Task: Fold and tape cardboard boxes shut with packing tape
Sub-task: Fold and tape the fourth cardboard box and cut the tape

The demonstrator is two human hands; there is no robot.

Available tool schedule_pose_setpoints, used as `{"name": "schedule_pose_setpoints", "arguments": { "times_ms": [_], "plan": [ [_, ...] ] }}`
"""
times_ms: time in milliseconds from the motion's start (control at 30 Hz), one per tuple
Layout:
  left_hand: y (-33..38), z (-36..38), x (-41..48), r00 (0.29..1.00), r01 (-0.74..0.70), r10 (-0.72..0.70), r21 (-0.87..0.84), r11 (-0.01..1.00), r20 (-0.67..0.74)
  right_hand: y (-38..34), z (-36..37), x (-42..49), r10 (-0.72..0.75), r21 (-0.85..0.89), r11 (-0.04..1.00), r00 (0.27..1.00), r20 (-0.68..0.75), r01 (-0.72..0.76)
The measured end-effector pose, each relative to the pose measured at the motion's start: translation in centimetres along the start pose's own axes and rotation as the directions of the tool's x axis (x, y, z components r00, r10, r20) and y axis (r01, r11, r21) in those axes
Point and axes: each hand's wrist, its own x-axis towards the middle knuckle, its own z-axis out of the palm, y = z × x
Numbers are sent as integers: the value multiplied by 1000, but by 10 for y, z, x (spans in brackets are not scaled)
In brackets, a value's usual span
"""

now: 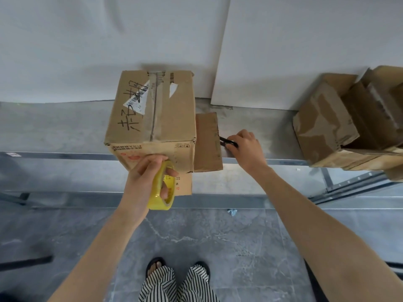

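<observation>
We record one left hand (145, 178) clenched on one roll of yellow packing tape (162, 188); its fingers (168, 189) pass through the core, and the roll hangs just below the thumb. Directly beyond those fingers stands one closed cardboard box (152, 114) on the grey ledge (54, 127), its near face touching the knuckles. We count one strip of clear tape along its top seam, one torn barcode label and black handwriting left of that seam. One flap hangs below the box, behind the roll. Right of the fingers, one flat brown cardboard piece (208, 142) lies against the box's side.

Further right, one right hand (245, 149) is curled around one dark tool (227, 142), apparently scissors, whose tip touches the edge of the flat piece; the grip is closed on the handle. Well to the right of these fingers, we note one heap of opened boxes (349, 123); their number cannot be told. Two sandalled feet show below.
</observation>
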Motion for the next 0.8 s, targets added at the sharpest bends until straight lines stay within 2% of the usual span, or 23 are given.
{"name": "schedule_pose_setpoints", "arguments": {
  "times_ms": [200,367,467,533,600,800],
  "plan": [
    [-1,-1,-1,1000,-18,18,11,1000,16,23,-13,-13,99,-42,994,995,-18,-100],
    [-1,2,-2,1000,-14,14,10,1000,-8,5,-7,0,155,-56,987,988,22,-153],
    [1,3,-2,999,-9,10,37,999,-37,-4,-13,9,290,-51,957,955,66,-287],
    [2,5,-4,998,-4,5,35,999,-55,-4,-21,8,383,33,922,920,86,-387],
    [2,6,-5,998,7,-7,0,1000,-67,-3,-27,5,406,135,900,910,84,-414],
    [7,5,-5,999,52,-51,-220,974,12,-55,-60,-13,333,485,824,943,6,-294]
  ]
}}
